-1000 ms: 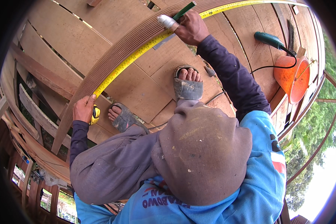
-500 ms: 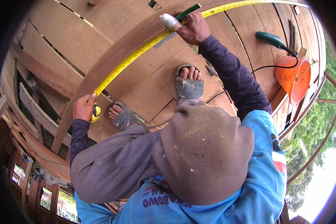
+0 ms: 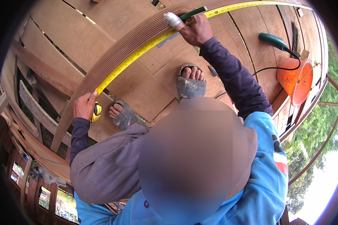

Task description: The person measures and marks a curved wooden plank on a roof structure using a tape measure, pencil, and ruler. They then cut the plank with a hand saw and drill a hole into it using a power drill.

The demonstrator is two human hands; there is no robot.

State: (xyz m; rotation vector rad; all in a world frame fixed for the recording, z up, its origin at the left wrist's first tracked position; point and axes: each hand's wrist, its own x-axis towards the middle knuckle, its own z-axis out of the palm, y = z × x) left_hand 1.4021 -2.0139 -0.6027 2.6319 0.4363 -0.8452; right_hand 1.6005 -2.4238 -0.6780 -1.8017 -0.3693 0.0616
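Observation:
A long brown grooved board [image 3: 108,64] lies across the plank floor, with the yellow blade of a tape measure [image 3: 131,58] pulled out along its near edge. My left hand [image 3: 83,107] grips the tape's yellow and black case [image 3: 96,111], its thumb at the blade's mouth near the board's left end. Farther along, my right hand [image 3: 198,30] rests over the blade and board. It is closed around a green pencil [image 3: 194,12], which points to the upper right. One digit of that hand wears a whitish wrapping [image 3: 172,20]. The pencil's other end is hidden by the hand.
Both sandalled feet [image 3: 191,82] stand on the planks inside the tape's line. At right lie a green corded power tool [image 3: 273,40], its black cable, and an orange bucket [image 3: 294,80] on its side. Loose timber [image 3: 41,107] and gaps are at left.
The view has shifted slightly. Both hands keep their holds on the tape case and the pencil, and the board and tape look unmoved.

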